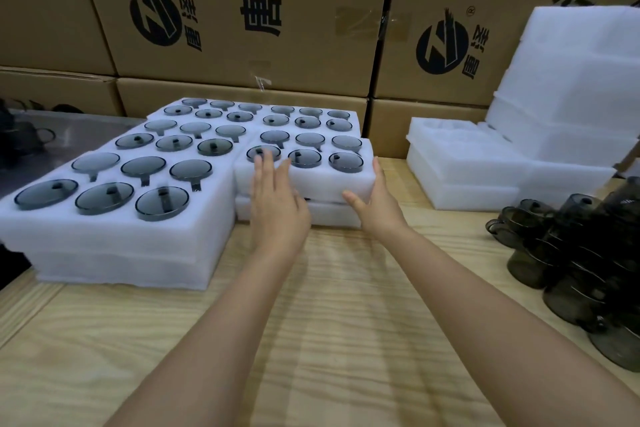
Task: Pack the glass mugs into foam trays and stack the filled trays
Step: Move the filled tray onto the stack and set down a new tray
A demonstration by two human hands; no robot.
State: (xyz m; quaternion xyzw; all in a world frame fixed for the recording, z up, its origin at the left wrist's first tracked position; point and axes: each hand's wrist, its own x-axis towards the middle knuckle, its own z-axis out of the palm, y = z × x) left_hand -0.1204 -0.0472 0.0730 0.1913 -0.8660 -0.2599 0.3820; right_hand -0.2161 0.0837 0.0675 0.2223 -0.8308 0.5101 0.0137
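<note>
Forearms come up from the bottom edge over the pale wood-grain tabletop [311, 305], both reaching for the same target. Left hand [277, 208] is at the near-left corner of the filled foam tray [322, 180]. Its fingers [263, 166] are straight and spread, tips over the top face by the nearest mug, slightly motion-blurred. Right hand [375, 204] lies flat against the tray's right wall, fingers straight, thumb across the front face. Neither hand curls round anything; I read both as open palms squeezing the block from two sides.

Tray holds six smoked-glass mugs [304, 158] in two rows of three, each in a round well with a slot for the handle. It rests on a lower tray [332, 215], a bit skewed, corners not flush.

My read: stacking step, packing done for this tray. Next move calls for squaring the top block onto the one below with even pressure on both sides. The foam looks soft and will give.

Outward:
- Larger double-layer filled stack [121, 239] just beside on the left, more filled trays behind.
- Empty foam trays [460, 163] to the right, tall foam pile [571, 80] behind them.
- Loose nested mugs [568, 253] at far right.
- Printed cartons [242, 28] wall off the back.
</note>
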